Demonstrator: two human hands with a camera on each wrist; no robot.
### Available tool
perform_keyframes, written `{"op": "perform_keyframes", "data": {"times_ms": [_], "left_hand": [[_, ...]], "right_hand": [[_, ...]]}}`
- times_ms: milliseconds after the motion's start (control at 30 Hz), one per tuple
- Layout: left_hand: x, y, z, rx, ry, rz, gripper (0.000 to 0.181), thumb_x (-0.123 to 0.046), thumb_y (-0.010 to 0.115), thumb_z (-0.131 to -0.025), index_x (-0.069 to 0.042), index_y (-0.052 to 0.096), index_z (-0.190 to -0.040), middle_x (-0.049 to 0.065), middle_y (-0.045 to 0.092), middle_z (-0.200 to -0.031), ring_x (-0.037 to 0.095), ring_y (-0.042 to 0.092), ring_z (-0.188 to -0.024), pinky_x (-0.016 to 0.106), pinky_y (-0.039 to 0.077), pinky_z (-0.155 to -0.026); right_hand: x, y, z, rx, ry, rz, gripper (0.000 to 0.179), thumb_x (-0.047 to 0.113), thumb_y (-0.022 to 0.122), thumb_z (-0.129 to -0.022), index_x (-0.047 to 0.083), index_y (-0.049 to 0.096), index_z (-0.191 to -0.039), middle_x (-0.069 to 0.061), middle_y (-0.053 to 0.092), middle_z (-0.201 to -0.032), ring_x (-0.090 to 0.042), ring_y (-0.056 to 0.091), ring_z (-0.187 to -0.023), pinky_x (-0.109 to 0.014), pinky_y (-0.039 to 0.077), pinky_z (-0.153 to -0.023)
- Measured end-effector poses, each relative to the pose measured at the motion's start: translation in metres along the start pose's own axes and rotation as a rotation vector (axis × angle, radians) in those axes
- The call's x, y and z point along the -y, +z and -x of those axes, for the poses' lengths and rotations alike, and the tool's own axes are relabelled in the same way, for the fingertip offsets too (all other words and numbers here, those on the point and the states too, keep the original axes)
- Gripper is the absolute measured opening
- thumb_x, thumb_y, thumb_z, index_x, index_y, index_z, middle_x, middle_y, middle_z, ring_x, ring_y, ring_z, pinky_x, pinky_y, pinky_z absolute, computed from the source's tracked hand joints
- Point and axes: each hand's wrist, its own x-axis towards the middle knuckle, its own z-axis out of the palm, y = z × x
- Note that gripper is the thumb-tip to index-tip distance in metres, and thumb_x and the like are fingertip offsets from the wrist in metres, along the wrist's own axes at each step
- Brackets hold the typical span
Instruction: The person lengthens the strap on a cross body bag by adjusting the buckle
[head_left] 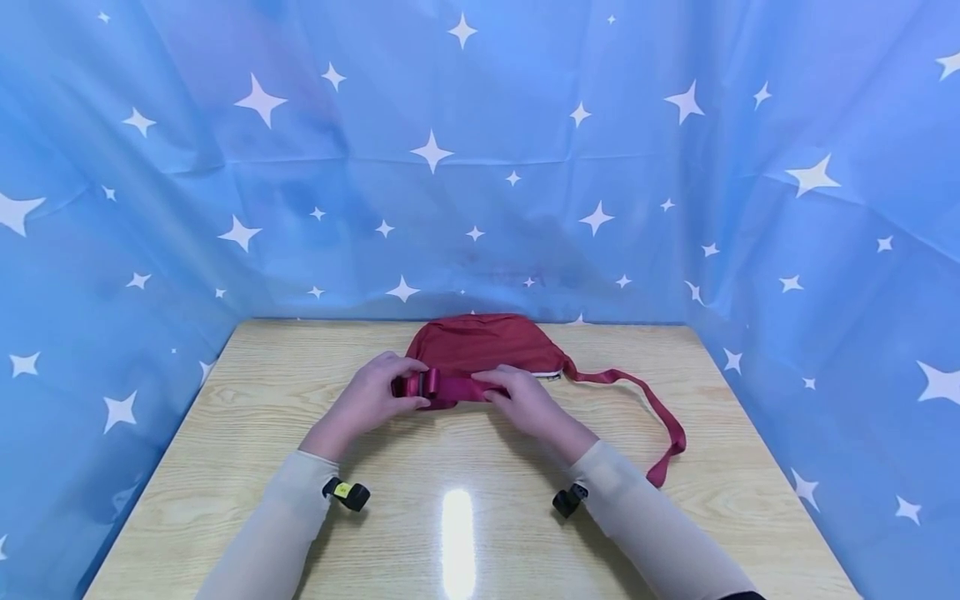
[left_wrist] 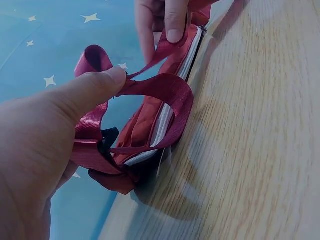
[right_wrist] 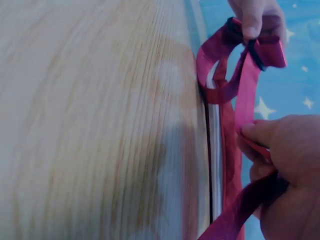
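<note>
A red waist bag (head_left: 480,340) lies at the back of the table, its white zipper (left_wrist: 161,125) along the near side. In front of it, my left hand (head_left: 373,390) pinches the bag's strap (head_left: 459,389) where the webbing bunches into loops around a black slider (right_wrist: 256,54). My right hand (head_left: 527,402) pinches the same strap a short way to the right, between thumb and fingers. The stretch between both hands runs fairly straight. Below the left thumb, one loop (left_wrist: 182,100) hangs open, as the left wrist view shows.
The bag's other strap end (head_left: 663,417) trails from its right corner in a curve across the wooden table (head_left: 375,533). A blue curtain with white stars (head_left: 525,100) stands behind the table and at both sides. Each wrist wears a small black camera.
</note>
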Motion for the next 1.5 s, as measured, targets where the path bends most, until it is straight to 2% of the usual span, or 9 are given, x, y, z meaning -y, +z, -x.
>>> {"op": "perform_keyframes", "data": {"times_ms": [100,233,333,433,567,667,800,1200,1500], "left_hand": [[0.000,0.000,0.000,-0.002,0.000,0.003,0.051,-0.045,0.087,-0.078,-0.030,0.068,-0.123,-0.010,0.058,-0.100,0.009,0.053,-0.090,0.034,0.050,-0.078],[-0.001,0.000,-0.001,-0.001,0.010,0.004,0.051,-0.045,0.087,-0.079,-0.031,0.068,-0.123,-0.009,0.058,-0.099,0.009,0.053,-0.089,0.034,0.049,-0.078],[-0.002,0.001,-0.002,-0.003,0.020,0.006,0.050,-0.044,0.087,-0.079,-0.031,0.068,-0.123,-0.010,0.058,-0.099,0.009,0.053,-0.088,0.033,0.050,-0.078],[-0.002,0.001,-0.002,-0.009,0.027,0.006,0.049,-0.043,0.087,-0.079,-0.031,0.068,-0.122,-0.010,0.058,-0.098,0.009,0.054,-0.088,0.033,0.050,-0.077],[-0.003,0.001,-0.002,-0.005,0.030,0.002,0.049,-0.045,0.086,-0.079,-0.031,0.068,-0.123,-0.010,0.058,-0.099,0.009,0.054,-0.088,0.033,0.051,-0.077],[-0.003,0.000,-0.001,-0.003,0.029,0.003,0.050,-0.045,0.086,-0.079,-0.030,0.068,-0.123,-0.009,0.059,-0.098,0.009,0.054,-0.089,0.033,0.050,-0.078],[-0.002,0.001,-0.001,-0.007,0.024,0.003,0.049,-0.044,0.087,-0.079,-0.030,0.068,-0.122,-0.009,0.058,-0.098,0.009,0.054,-0.088,0.033,0.050,-0.078],[-0.002,0.000,-0.002,0.001,0.012,0.006,0.047,-0.044,0.087,-0.079,-0.034,0.068,-0.121,-0.011,0.057,-0.099,0.009,0.053,-0.089,0.033,0.049,-0.079],[-0.002,0.000,-0.002,0.010,0.017,0.006,0.048,-0.045,0.086,-0.079,-0.034,0.068,-0.123,-0.011,0.059,-0.100,0.008,0.053,-0.091,0.033,0.049,-0.079]], "right_hand": [[0.000,0.001,0.000,0.012,0.006,-0.023,0.037,0.013,0.069,-0.097,0.017,0.066,-0.134,0.003,0.067,-0.115,-0.015,0.063,-0.106,-0.037,0.052,-0.091],[0.004,0.008,-0.003,0.040,0.013,-0.025,0.041,0.020,0.069,-0.098,0.016,0.062,-0.138,0.001,0.063,-0.134,-0.017,0.056,-0.127,-0.040,0.046,-0.105],[0.011,0.014,-0.008,0.050,0.003,-0.024,0.043,0.023,0.068,-0.099,0.018,0.060,-0.140,0.001,0.060,-0.139,-0.016,0.052,-0.132,-0.039,0.043,-0.108],[0.017,0.020,-0.014,0.036,-0.047,-0.027,0.042,0.021,0.069,-0.098,0.019,0.060,-0.139,0.003,0.061,-0.136,-0.013,0.054,-0.129,-0.038,0.044,-0.106],[0.019,0.023,-0.018,-0.023,-0.106,-0.028,0.036,0.014,0.068,-0.098,0.021,0.065,-0.134,0.006,0.065,-0.122,-0.009,0.060,-0.114,-0.032,0.050,-0.096],[0.018,0.022,-0.016,-0.057,-0.110,-0.026,0.035,0.010,0.068,-0.098,0.022,0.068,-0.130,0.009,0.065,-0.109,-0.006,0.061,-0.099,-0.029,0.052,-0.085],[0.014,0.016,-0.011,-0.052,-0.093,-0.019,0.035,0.009,0.067,-0.098,0.022,0.069,-0.130,0.010,0.063,-0.103,-0.005,0.059,-0.090,-0.027,0.052,-0.079],[-0.005,-0.002,0.006,-0.037,-0.007,-0.023,0.034,0.011,0.067,-0.098,0.025,0.069,-0.130,0.011,0.061,-0.100,-0.006,0.057,-0.086,-0.029,0.051,-0.078],[-0.011,-0.009,0.008,-0.034,-0.005,-0.015,0.034,0.011,0.067,-0.098,0.023,0.069,-0.129,0.009,0.064,-0.104,-0.007,0.059,-0.090,-0.030,0.051,-0.078]]}}
